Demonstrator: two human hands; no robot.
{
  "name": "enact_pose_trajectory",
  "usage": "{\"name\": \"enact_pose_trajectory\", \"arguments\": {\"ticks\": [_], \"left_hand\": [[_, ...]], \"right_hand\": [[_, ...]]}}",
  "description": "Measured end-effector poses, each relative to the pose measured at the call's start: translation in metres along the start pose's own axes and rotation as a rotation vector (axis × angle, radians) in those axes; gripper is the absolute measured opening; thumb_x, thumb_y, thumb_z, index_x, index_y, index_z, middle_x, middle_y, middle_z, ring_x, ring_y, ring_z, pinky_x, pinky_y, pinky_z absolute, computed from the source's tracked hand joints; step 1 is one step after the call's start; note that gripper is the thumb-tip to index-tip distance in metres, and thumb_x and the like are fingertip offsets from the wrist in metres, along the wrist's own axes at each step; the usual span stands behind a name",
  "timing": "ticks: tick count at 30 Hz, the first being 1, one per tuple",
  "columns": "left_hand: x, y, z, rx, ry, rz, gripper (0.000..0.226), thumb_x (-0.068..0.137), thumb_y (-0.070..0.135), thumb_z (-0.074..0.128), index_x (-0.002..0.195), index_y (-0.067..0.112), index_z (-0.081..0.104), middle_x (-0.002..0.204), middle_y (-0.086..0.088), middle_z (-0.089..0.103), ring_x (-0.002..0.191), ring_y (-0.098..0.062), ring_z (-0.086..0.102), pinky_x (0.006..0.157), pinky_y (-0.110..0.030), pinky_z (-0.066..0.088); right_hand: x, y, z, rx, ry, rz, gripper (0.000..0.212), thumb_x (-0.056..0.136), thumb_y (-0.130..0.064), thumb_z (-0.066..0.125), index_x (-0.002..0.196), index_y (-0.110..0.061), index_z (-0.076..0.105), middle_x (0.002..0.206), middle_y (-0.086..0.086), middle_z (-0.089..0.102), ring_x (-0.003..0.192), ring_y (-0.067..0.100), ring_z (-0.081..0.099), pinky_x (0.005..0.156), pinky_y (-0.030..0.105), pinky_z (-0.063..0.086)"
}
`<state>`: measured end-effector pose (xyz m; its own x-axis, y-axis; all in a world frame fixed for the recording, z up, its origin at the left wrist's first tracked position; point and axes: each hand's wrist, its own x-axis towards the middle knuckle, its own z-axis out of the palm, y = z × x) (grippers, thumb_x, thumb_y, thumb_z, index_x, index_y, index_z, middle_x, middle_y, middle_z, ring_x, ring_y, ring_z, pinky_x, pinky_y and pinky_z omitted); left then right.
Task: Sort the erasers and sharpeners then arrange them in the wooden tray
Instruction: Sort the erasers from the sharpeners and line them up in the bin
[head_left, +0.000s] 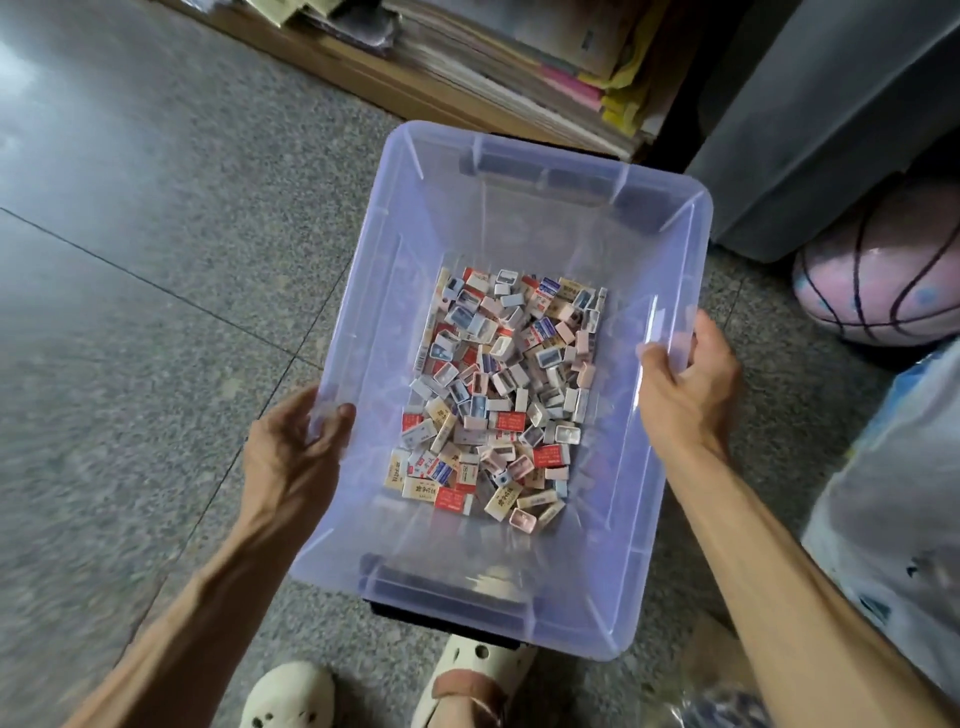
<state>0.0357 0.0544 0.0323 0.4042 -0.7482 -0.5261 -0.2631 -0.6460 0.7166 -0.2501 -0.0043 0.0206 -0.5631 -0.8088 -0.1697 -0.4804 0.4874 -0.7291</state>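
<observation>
Nearest, cream clogs (291, 696) on speckled floor (130, 260). Above them, clear lilac plastic bin (519, 208) gripped by both long rims: left hand (296, 452) curled over the left rim, thumb inside; right hand (685, 384) curled over the right rim. Between the two grips, on the bin's bottom, mixed pile of erasers and sharpeners (498, 395). Beyond the right hand, pink basketball (878, 280); farther off, stacked papers (519, 67).
</observation>
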Motion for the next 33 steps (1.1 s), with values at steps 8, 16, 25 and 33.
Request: {"name": "enact_pose_trajectory", "arguments": {"ticks": [8,16,25,33], "left_hand": [[-0.083,0.07,-0.115,-0.085,0.097,-0.06,0.022,0.093,0.015,0.064,0.115,0.011,0.069,0.099,-0.007,0.074,0.084,-0.014,0.068,0.089,-0.031,0.053],[-0.154,0.142,-0.254,-0.225,0.227,-0.083,0.023,0.091,0.014,0.066,0.095,0.036,0.063,0.092,0.001,0.074,0.089,-0.019,0.069,0.09,-0.036,0.053],[-0.172,0.123,-0.408,-0.318,0.377,-0.111,0.017,0.092,0.023,0.066,0.109,0.02,0.071,0.089,-0.005,0.075,0.078,-0.02,0.068,0.086,-0.053,0.056],[-0.139,0.082,-0.574,-0.321,0.463,-0.192,0.013,0.091,0.023,0.067,0.091,0.035,0.068,0.086,-0.001,0.074,0.084,-0.025,0.072,0.083,-0.047,0.058]], "right_hand": [[-0.046,-0.123,-0.056,0.035,-0.114,-0.146,0.017,0.091,-0.01,0.064,0.098,-0.015,0.049,0.093,0.001,0.046,0.085,0.013,0.044,0.071,0.025,0.038],[-0.108,-0.286,-0.092,0.099,-0.238,-0.266,0.028,0.084,-0.016,0.061,0.109,-0.006,0.063,0.09,0.01,0.064,0.075,0.015,0.055,0.07,0.036,0.056],[-0.204,-0.43,-0.024,0.076,-0.357,-0.511,0.012,0.078,-0.013,0.057,0.074,-0.01,0.046,0.064,0.011,0.048,0.06,0.023,0.041,0.054,0.039,0.038],[-0.325,-0.532,0.088,-0.002,-0.418,-0.575,0.014,0.076,-0.015,0.055,0.083,-0.003,0.052,0.066,0.006,0.045,0.059,0.017,0.041,0.056,0.038,0.042]]}}
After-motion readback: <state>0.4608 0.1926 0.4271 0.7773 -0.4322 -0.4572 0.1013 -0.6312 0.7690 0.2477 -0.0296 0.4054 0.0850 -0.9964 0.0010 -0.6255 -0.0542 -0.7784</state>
